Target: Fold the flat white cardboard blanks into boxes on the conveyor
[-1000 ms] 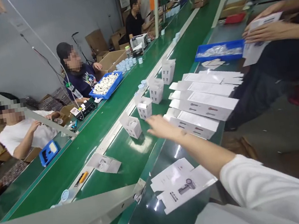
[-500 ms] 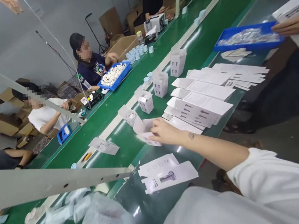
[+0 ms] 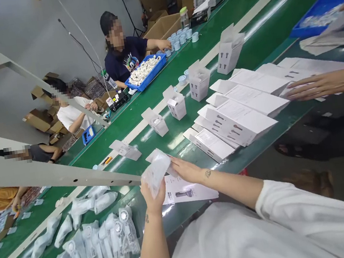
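My left hand rises from the lower middle and grips a translucent plastic bag. My right hand is just beside it, holding the edge of a white carton, which is partly hidden behind the bag. Under my hands lies a printed white sheet with a product picture. Many bagged items are heaped on the green belt to the lower left. Several white boxes stand open along the belt.
Flat white cartons lie stacked in front of me. A co-worker's hand rests on them from the right. A blue tray of white parts and pale blue cups sit farther along, beside a seated co-worker.
My left hand has come up from the bagged heap holding a bag, now beside my right hand and the carton. The view has swung left, showing more of the heap.
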`<act>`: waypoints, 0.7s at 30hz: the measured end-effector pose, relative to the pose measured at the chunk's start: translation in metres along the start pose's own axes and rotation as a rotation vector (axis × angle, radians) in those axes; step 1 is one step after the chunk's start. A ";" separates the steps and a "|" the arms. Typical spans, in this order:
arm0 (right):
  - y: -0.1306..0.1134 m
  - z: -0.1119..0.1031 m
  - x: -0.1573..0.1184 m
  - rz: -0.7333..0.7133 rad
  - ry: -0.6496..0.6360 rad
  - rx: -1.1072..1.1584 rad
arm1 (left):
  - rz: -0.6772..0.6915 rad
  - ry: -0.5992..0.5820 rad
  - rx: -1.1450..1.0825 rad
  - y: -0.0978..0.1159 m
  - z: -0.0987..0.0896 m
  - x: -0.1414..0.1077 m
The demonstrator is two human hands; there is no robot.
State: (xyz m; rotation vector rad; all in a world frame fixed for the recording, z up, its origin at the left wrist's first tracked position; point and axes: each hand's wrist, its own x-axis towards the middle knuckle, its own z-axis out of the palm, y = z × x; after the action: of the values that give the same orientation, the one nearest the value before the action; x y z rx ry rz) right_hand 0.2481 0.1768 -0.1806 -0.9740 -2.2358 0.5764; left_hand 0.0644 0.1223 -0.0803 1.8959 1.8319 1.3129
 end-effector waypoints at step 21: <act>0.032 -0.045 0.039 0.089 -0.247 0.614 | -0.356 -0.853 0.711 0.085 0.021 0.096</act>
State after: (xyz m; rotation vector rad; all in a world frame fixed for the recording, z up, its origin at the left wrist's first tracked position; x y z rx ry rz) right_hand 0.2734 0.2331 -0.1534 -0.7063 -2.0139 1.3850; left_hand 0.1240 0.1978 0.0077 1.8050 2.0611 -0.3142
